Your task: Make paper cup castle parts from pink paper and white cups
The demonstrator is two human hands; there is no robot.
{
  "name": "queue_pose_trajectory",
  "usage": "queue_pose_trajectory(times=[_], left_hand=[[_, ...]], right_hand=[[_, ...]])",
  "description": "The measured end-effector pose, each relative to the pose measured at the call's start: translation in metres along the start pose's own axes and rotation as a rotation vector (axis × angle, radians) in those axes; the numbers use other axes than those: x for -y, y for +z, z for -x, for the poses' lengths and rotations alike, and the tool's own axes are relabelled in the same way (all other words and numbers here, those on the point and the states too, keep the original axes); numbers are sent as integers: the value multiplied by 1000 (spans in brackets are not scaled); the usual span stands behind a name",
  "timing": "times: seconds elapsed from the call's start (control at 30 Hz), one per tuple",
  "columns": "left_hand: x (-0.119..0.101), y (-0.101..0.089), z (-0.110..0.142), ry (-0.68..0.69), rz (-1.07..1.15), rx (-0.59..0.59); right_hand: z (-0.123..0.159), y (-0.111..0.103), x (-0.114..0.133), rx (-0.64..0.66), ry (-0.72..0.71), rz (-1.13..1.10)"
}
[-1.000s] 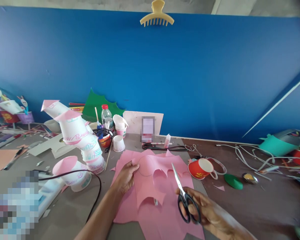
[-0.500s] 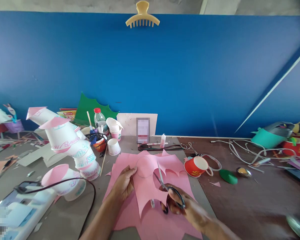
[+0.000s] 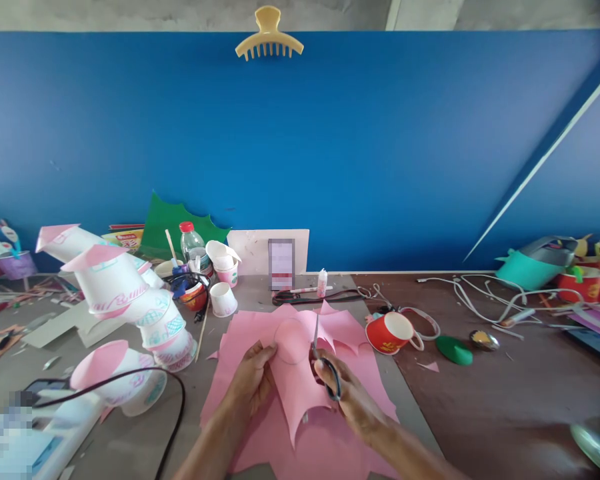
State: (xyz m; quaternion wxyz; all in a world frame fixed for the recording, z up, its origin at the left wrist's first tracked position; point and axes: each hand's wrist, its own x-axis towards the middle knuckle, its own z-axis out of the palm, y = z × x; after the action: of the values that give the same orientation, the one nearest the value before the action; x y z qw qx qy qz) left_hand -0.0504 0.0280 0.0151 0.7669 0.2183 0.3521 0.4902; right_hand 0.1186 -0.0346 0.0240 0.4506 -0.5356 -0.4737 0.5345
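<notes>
My left hand (image 3: pixel 250 377) pinches the left edge of a cut pink paper piece (image 3: pixel 295 380) marked with a drawn circle. It lies on larger pink sheets (image 3: pixel 360 373) spread over the table. My right hand (image 3: pixel 353 400) grips black-handled scissors (image 3: pixel 325 360). Their blades point up and away, set against the pink piece just right of the circle.
A curved stack of pink-and-white paper cups (image 3: pixel 130 300) stands at left, with a black cable (image 3: pixel 130 380) looping in front. A red cup (image 3: pixel 393 332), white cables (image 3: pixel 490 297), a bottle (image 3: pixel 190 241), small cups and a glue tube (image 3: pixel 322 283) lie behind.
My right hand has brought the scissors left and inward, from beside the sheets onto the pink piece near the circle. The left hand has kept its hold. The view has shifted slightly.
</notes>
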Motion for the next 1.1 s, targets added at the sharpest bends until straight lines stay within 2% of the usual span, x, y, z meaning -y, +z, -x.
queue_pose_trajectory(times=[0.13, 0.5, 0.67, 1.1], left_hand=[[1, 1, 1, -7, -21, -31], [1, 2, 1, 30, -88, -23], [-2, 2, 1, 43, -88, -20], [0, 3, 2, 35, -134, -8]], right_hand=[[-1, 2, -1, 40, 9, -18], [1, -1, -6, 38, 34, -2], [3, -3, -7, 32, -41, 49], [0, 3, -11, 19, -55, 93]])
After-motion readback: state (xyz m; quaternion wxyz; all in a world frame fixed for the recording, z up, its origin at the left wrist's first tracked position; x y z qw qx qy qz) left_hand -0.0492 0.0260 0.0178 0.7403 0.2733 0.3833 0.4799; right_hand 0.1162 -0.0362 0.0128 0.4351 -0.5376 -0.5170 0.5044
